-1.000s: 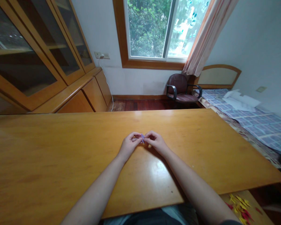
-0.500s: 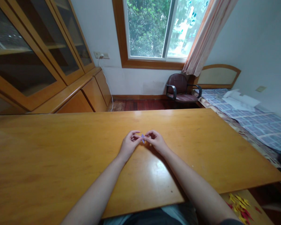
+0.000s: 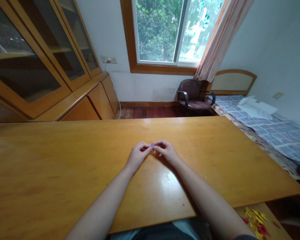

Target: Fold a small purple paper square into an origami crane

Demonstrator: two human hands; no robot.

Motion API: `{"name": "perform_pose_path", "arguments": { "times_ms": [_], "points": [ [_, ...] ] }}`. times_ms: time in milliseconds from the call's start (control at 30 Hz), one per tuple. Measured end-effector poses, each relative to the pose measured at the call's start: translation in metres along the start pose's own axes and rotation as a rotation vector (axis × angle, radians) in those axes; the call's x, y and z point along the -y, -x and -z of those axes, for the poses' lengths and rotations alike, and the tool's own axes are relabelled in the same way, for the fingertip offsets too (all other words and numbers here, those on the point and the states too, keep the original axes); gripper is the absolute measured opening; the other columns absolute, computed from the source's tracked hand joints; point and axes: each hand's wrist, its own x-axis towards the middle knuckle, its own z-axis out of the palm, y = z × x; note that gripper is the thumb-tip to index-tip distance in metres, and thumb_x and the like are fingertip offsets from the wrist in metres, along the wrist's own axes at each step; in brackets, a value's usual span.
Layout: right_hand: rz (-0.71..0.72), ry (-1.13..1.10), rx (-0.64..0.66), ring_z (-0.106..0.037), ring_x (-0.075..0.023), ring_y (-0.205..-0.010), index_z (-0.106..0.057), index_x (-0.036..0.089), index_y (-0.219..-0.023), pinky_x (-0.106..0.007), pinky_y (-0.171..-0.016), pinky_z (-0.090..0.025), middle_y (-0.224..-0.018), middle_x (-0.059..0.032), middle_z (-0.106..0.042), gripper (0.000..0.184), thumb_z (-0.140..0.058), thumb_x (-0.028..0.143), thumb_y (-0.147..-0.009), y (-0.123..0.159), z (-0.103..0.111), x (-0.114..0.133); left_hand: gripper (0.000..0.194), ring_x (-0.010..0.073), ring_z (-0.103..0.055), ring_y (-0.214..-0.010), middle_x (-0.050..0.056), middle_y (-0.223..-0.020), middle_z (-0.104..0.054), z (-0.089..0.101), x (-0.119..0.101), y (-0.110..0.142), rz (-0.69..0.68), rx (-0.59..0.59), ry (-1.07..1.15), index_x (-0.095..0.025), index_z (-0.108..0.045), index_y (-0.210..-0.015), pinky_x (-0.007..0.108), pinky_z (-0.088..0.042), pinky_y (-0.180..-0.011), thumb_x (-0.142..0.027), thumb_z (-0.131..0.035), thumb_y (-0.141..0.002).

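Between my two hands, just above the wooden table (image 3: pixel 77 173), is a small piece of folded purple paper (image 3: pixel 152 145). My left hand (image 3: pixel 139 154) pinches its left side between thumb and fingers. On the other side my right hand (image 3: pixel 166 151) grips it the same way, fingers curled. Only a pointed tip and a little of the lower part show; the fingertips cover the rest.
At the lower right, a lower board (image 3: pixel 270 213) holds a pile of yellow and red folded pieces (image 3: pixel 256 220). Past the table stand a brown armchair (image 3: pixel 191 93), a bed (image 3: pixel 270 128) and a glass-door cabinet (image 3: pixel 52 83).
My left fingers, partly raised before, have closed in on the purple paper. Less of its lower part shows now. Both hands stay in nearly the same place.
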Motion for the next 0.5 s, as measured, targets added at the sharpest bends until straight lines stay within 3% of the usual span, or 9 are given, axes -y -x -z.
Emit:
{"name": "perform_pose_path", "arguments": {
  "times_ms": [167, 500],
  "points": [
    [0.068, 0.143, 0.015, -0.06, -0.0167, -0.069, -0.074, 0.018, -0.08, -0.028, -0.066, -0.046, -0.075, -0.0035, -0.069, 0.028, -0.075, 0.046, -0.077, 0.0, 0.0019, 0.0036, 0.018, 0.0176, -0.062, -0.073, 0.003, -0.074, -0.068, 0.0014, 0.0015, 0.0005, 0.009, -0.008, -0.02, -0.018, -0.072, -0.072, 0.026, -0.046, -0.069, -0.035, -0.07, -0.078],
    [0.001, 0.092, 0.057, -0.054, -0.0125, -0.057, -0.07, 0.016, -0.074, -0.025, -0.056, -0.041, -0.066, -0.0003, -0.065, 0.032, -0.075, 0.048, -0.075, 0.0039, 0.0008, 0.0054, 0.023, 0.0136, -0.055, -0.058, 0.0, -0.06, -0.065, -0.0019, 0.0021, -0.0007, 0.148, 0.018, 0.079, -0.017, -0.065, -0.061, 0.024, -0.042, -0.059, -0.038, -0.073, -0.066]
  ]
}}
